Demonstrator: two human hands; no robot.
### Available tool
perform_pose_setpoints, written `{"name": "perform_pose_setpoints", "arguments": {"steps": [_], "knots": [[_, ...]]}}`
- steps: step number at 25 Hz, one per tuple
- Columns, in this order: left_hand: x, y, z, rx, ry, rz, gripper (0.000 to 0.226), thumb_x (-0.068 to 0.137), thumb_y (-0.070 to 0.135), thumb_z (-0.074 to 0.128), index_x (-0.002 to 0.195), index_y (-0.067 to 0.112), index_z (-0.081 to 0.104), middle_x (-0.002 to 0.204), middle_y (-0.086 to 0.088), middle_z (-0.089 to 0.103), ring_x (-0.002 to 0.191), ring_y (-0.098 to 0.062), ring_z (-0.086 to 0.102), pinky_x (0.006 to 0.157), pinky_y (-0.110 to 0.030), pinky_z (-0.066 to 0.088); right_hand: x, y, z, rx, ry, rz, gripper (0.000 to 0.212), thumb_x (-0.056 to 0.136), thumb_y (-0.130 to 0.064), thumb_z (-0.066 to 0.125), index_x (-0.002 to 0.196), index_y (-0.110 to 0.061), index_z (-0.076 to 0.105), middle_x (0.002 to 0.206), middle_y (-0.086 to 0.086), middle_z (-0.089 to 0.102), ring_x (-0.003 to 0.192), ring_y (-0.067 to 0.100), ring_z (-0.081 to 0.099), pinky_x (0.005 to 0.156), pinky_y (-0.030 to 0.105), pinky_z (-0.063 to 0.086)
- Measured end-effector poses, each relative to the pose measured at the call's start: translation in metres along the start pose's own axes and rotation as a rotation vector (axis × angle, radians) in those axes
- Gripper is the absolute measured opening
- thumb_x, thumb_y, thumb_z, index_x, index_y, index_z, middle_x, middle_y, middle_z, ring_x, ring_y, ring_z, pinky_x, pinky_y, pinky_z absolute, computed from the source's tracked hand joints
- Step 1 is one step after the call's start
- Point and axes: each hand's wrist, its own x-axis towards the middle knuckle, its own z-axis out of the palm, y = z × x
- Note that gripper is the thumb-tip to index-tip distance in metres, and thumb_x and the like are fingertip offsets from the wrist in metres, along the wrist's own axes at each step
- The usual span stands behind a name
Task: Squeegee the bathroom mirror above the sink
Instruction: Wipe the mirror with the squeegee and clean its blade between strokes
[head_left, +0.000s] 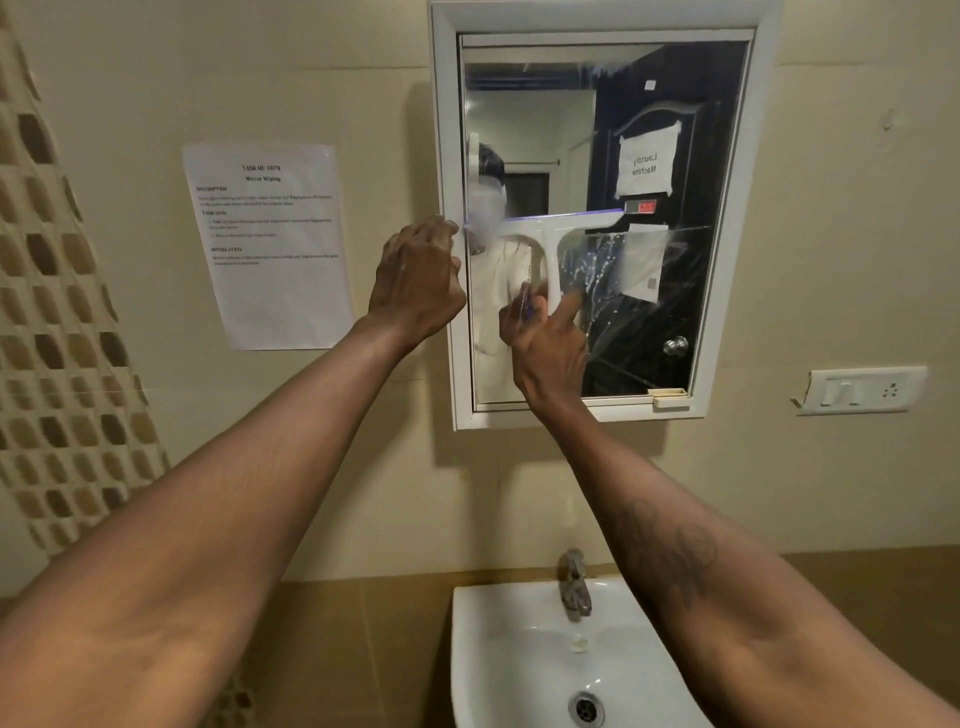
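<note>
On the wall left of the mirror (675, 130) hangs a printed sheet (270, 244) headed "TASK ID: 1078", as best I can read it, and "Mirror Wiping"; the smaller lines are too blurred to read. A paper sign (647, 163) reflected in the glass reads "Laundry Machine" in reverse, taped to a dark door.

The right hand (548, 348) is wrapped around the handle of a white squeegee (550, 228), with 1 finger stretched up beside it. The squeegee stands as a T: its purple-edged blade lies level across the glass at about mid-height, from the left edge toward the middle, with the handle pointing down. White streaks and droplets (602, 265) cover the glass just below the blade's right end.

The left hand (415, 280) is up at the mirror frame's left side, seen from the back, fingers bent, their tips just beside the blade's left end. Whether it grips anything, I cannot tell.

The mirror sits in a white frame on a cream wall (831, 208). Below it are a white sink (498, 649) and a worn metal tap (574, 584). To the right sits a white switch plate (862, 389), and brown mosaic tiles (67, 312) run down the far left.
</note>
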Motion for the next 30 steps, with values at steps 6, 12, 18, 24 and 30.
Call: {"name": "perform_pose_setpoints", "arguments": {"steps": [6, 12, 18, 24, 30], "knots": [[-0.022, 0.003, 0.012, -0.026, -0.031, 0.009, 0.038, 0.088, 0.011, 0.054, 0.125, 0.008, 0.059, 0.128, -0.012, 0.064, 0.119, -0.034, 0.059, 0.105, -0.042, 0.042, -0.037, 0.022, -0.006, -0.066, -0.077, 0.066, 0.026, 0.109, -0.035, 0.040, 0.116, -0.010, 0.038, 0.086, 0.015, 0.060, 0.074, 0.040, 0.064, 0.065, 0.054, 0.056], [-0.049, 0.010, 0.024, -0.029, -0.115, -0.010, 0.047, 0.087, 0.010, 0.054, 0.135, 0.010, 0.056, 0.135, -0.006, 0.062, 0.125, -0.031, 0.056, 0.110, -0.041, 0.040, -0.078, 0.043, -0.015, -0.104, -0.155, 0.117, 0.023, 0.110, -0.032, 0.040, 0.113, -0.010, 0.039, 0.087, 0.018, 0.065, 0.074, 0.042, 0.064, 0.063, 0.051, 0.054], [-0.076, 0.014, 0.031, -0.026, -0.193, -0.020, 0.042, 0.089, 0.009, 0.050, 0.130, 0.011, 0.059, 0.141, -0.002, 0.059, 0.126, -0.028, 0.055, 0.111, -0.040, 0.040, -0.110, 0.061, -0.022, -0.147, -0.199, 0.146, 0.023, 0.109, -0.035, 0.038, 0.112, -0.012, 0.038, 0.074, 0.011, 0.059, 0.059, 0.032, 0.056, 0.050, 0.038, 0.043], [-0.103, 0.014, 0.034, -0.039, -0.232, -0.055, 0.043, 0.091, 0.009, 0.049, 0.133, 0.010, 0.056, 0.133, -0.006, 0.062, 0.123, -0.031, 0.055, 0.109, -0.040, 0.040, -0.137, 0.075, -0.035, -0.207, -0.267, 0.200, 0.020, 0.109, -0.037, 0.037, 0.099, -0.022, 0.028, 0.064, -0.001, 0.044, 0.050, 0.018, 0.041, 0.045, 0.029, 0.021], [-0.115, 0.018, 0.030, -0.046, -0.236, -0.073, 0.043, 0.089, 0.008, 0.053, 0.133, 0.008, 0.056, 0.133, -0.009, 0.062, 0.123, -0.032, 0.056, 0.108, -0.040, 0.039, -0.153, 0.076, -0.046, -0.265, -0.335, 0.249, 0.022, 0.109, -0.038, 0.036, 0.100, -0.019, 0.029, 0.070, 0.004, 0.050, 0.052, 0.020, 0.043, 0.046, 0.030, 0.022]]}}
